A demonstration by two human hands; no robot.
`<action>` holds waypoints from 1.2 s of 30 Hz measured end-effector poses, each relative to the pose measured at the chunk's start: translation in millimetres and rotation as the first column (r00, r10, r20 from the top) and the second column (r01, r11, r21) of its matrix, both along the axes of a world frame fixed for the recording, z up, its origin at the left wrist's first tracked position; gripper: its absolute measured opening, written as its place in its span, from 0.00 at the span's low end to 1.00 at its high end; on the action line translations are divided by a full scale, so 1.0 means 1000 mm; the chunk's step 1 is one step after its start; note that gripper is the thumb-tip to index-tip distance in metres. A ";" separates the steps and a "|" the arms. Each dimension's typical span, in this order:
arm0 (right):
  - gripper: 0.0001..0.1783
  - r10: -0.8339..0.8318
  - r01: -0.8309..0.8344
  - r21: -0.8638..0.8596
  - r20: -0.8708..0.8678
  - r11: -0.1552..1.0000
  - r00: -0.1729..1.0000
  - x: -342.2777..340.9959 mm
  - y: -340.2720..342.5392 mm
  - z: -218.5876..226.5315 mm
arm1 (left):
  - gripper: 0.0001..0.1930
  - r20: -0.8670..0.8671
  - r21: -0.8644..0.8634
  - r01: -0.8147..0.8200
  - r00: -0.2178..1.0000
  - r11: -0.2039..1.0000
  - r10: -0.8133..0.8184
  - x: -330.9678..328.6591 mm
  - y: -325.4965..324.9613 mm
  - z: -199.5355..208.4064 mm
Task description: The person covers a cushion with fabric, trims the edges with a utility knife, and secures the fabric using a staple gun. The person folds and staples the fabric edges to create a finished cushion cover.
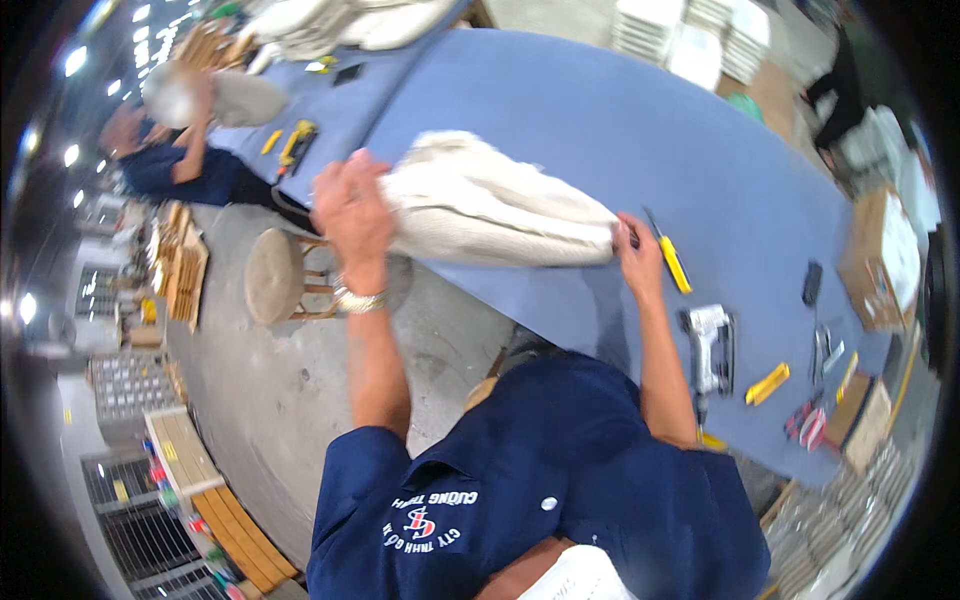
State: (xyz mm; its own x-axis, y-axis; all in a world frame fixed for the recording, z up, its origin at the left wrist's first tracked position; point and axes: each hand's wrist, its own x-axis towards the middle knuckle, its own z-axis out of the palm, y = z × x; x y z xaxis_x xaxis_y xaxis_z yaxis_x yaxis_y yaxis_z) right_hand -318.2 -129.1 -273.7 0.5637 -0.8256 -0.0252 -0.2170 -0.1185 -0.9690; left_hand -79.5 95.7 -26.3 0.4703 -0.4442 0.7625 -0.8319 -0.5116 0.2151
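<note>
A cream fabric-covered seat cushion (490, 215) with loose, ragged cloth along its top edge is tilted above the blue table's near edge. My left hand (355, 205), a little blurred and with a metal band at the wrist, is closed at the cushion's left end; its fingertips are partly hidden. At the other end, my right hand (637, 250) pinches the narrow corner between thumb and fingers. Just right of that hand lies a yellow-handled screwdriver-like tool (674, 262).
On the blue table (570, 110) lie a staple gun (708, 350), a yellow utility knife (768, 384) and red-handled pliers (805, 425). A cardboard box (880, 260) stands at right. Left are a round stool (275, 275) and a co-worker (175, 170) holding another cushion. Stacked pale pieces (695, 50) stand beyond.
</note>
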 end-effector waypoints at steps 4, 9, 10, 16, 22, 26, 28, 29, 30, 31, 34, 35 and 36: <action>0.30 -0.144 0.120 0.316 0.053 0.941 0.988 -0.003 0.001 -0.072 | 0.22 -0.327 0.249 0.042 0.944 0.967 0.043 -0.034 0.061 0.006; 0.38 -0.365 0.032 0.772 0.262 0.635 0.893 0.081 0.024 -0.047 | 0.30 -0.299 0.351 0.146 0.954 0.925 -0.038 -0.092 0.103 -0.003; 0.37 -0.432 -0.158 0.807 0.457 0.569 0.778 0.090 0.020 -0.034 | 0.30 -0.238 0.340 0.066 0.971 0.938 0.018 -0.104 0.106 -0.009; 0.31 -0.113 0.128 -0.009 0.404 0.992 0.908 0.111 -0.080 0.048 | 0.25 -0.331 -0.133 -0.124 0.941 0.983 0.074 -0.134 0.100 -0.072; 0.24 -0.184 0.183 -0.254 0.021 0.950 0.983 -0.052 -0.125 0.038 | 0.25 -0.374 -0.077 0.242 0.892 0.967 -0.253 -0.185 0.028 -0.204; 0.23 -0.649 0.476 -0.491 -0.278 0.730 0.708 -0.241 -0.111 -0.055 | 0.27 -0.771 0.028 0.323 0.609 0.946 -0.185 -0.196 0.018 -0.152; 0.27 -0.765 0.435 -0.641 -0.426 0.632 0.483 -0.307 -0.093 -0.069 | 0.27 -0.850 0.034 0.346 0.503 0.938 -0.155 -0.192 0.010 -0.138; 0.28 -0.793 0.441 -0.659 -0.497 0.609 0.353 -0.328 -0.084 -0.069 | 0.26 -0.843 0.000 0.355 0.503 0.935 -0.191 -0.195 0.003 -0.136; 0.29 -0.806 0.446 -0.680 -0.554 0.582 0.208 -0.341 -0.076 -0.070 | 0.26 -0.833 -0.035 0.372 0.501 0.928 -0.232 -0.199 -0.005 -0.135; 0.31 -0.790 0.468 -0.659 -0.592 0.589 0.161 -0.346 -0.070 -0.074 | 0.26 -0.894 -0.164 0.315 0.354 0.935 -0.276 -0.208 -0.012 -0.132; 0.32 -0.755 0.549 -0.590 -0.645 0.592 0.120 -0.359 -0.062 -0.088 | 0.28 -0.801 0.104 0.528 0.546 0.843 -0.243 -0.210 -0.016 -0.144; 0.31 -0.763 0.581 -0.562 -0.624 0.588 0.169 -0.369 -0.065 -0.094 | 0.28 -0.850 0.118 0.553 0.485 0.825 -0.203 -0.208 -0.017 -0.141; 0.30 -0.770 0.613 -0.530 -0.599 0.586 0.219 -0.376 -0.067 -0.103 | 0.29 -0.863 0.105 0.593 0.453 0.798 -0.223 -0.201 -0.017 -0.139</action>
